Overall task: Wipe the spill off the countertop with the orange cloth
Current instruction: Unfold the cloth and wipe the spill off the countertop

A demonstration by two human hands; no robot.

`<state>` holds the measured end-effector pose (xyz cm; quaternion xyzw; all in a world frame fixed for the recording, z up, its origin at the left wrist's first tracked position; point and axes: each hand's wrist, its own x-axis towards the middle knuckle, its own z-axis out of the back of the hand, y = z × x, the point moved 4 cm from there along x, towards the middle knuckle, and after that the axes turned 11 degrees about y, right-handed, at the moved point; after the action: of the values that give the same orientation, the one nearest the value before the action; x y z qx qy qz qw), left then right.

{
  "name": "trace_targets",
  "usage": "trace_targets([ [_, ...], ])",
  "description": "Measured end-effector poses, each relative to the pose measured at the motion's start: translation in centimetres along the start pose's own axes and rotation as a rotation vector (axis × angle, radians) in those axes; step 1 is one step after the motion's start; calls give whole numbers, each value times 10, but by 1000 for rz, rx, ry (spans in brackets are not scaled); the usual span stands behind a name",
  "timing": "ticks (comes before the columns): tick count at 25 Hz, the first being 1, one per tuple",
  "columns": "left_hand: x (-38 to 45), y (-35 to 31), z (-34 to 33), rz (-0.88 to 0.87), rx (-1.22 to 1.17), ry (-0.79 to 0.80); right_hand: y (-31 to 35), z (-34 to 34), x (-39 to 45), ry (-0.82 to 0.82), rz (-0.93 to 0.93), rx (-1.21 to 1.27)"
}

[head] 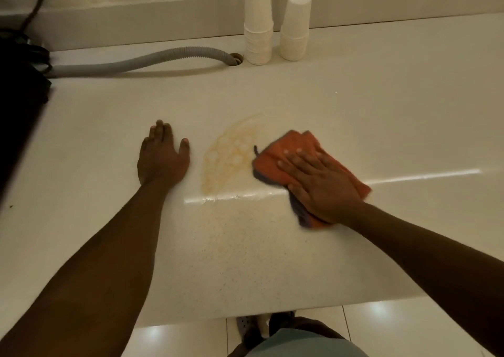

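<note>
On the counter I saw my right hand lying flat on the cloth, which touched the right edge of the spill. My left hand rested palm down just left of the spill, apart from it. Behind the spill, near the back wall, two cup stacks stood side by side. A hose lay left of them, its end in a hole in the counter beside the left stack.

orange cloth: we see its middle hidden under the right hand; near corner blurred.
dark object: cut off at left edge.
</note>
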<state>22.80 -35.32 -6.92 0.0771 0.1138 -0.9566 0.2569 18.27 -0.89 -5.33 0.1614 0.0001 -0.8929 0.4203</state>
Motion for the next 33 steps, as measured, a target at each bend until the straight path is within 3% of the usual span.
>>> trace_targets([
  [4, 1, 0, -1, -1, -10, -4, -62, 28, 56, -72, -243, 64],
  [7, 1, -1, 0, 3, -28, -13, -61, 44, 115, -63, -306, 77],
  [10, 2, -1, 0, -6, -28, -17, -16, 44, 130, -36, -213, 53],
  [13, 2, -1, -1, -2, -36, -18, 27, 23, 84, 22, 51, 3],
  [15, 0, -1, 0, -2, -25, -22, 16, 14, 49, 26, 126, -27],
  [19, -2, -5, 1, 16, -8, -25, -61, 37, 86, -50, -193, 38],
  [21, -2, -6, 2, 20, -6, -20, -55, 47, 127, -43, -248, 66],
  [25, -2, -7, 5, 8, -26, -41, 19, 48, 161, -29, -107, 34],
  [29, -3, -8, 9, 16, -62, -51, 68, 20, 104, 47, 146, -45],
  [31, -4, -8, 10, 17, -75, -47, 59, 13, 72, 78, 246, -65],
  [33, -8, -7, 11, 33, -90, -46, 19, 18, 63, 27, 175, -49],
])
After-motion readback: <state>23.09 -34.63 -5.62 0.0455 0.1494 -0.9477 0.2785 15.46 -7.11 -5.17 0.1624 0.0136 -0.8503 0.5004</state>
